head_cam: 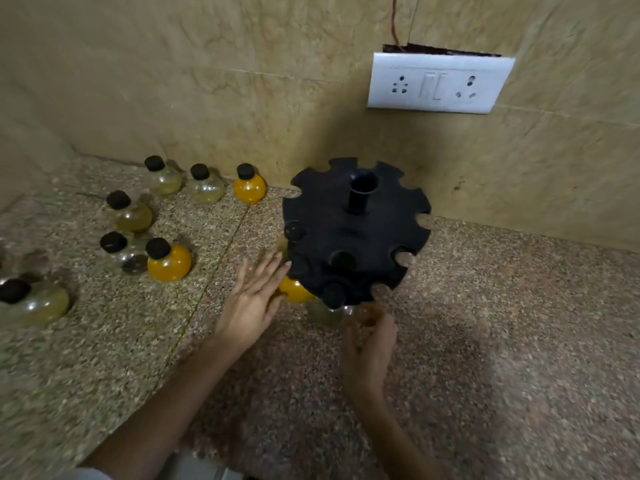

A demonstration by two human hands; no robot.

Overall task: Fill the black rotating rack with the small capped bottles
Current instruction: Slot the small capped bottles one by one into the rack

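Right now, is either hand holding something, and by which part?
The left hand holds nothing; its straight fingers reach the black rack. The right hand curls beside a pale bottle under the rack; blur hides any grip.
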